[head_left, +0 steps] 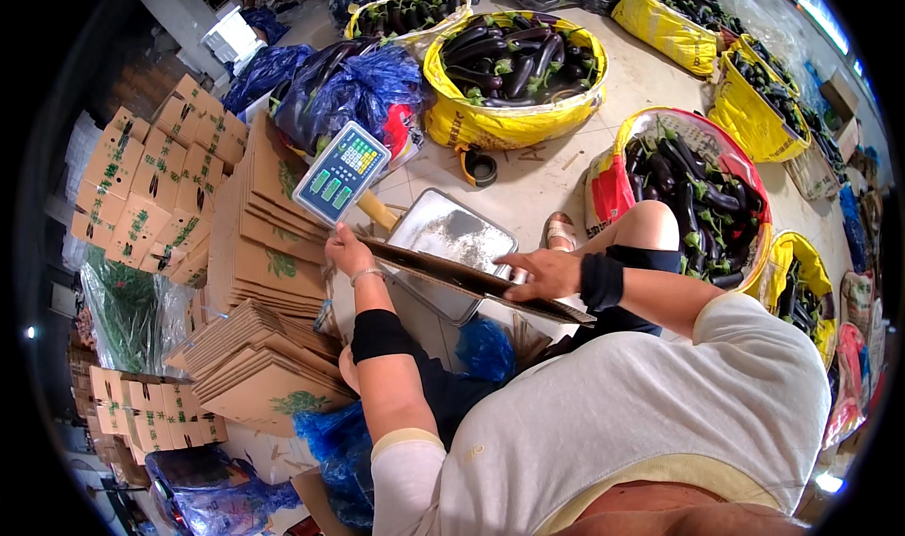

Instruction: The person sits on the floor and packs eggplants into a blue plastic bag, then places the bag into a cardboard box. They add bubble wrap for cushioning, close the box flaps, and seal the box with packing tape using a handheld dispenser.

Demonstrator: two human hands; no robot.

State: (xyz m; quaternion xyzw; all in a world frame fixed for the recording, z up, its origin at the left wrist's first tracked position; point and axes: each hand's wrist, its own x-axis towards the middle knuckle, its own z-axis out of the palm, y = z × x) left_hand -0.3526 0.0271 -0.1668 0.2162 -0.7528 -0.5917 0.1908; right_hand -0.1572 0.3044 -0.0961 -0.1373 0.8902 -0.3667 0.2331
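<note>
A flattened cardboard carton (452, 274) is held nearly edge-on in front of me, over the near part of a weighing scale's platform (451, 227). My left hand (349, 253) is closed on its left end. Toward its right end my right hand (547, 274) grips the upper edge, fingers on the far side. The scale's display panel (341, 173) with its keypad stands on a post just beyond my left hand. White and dark grime marks the platform.
Stacked flat cartons (273, 371) lean at my left, with folded boxes (156, 182) behind. Yellow-rimmed sacks of eggplants (518, 126) stand ahead; a red and white eggplant sack (608, 187) is by my right knee. A tape roll (479, 168) and blue plastic (485, 349) lie on the floor.
</note>
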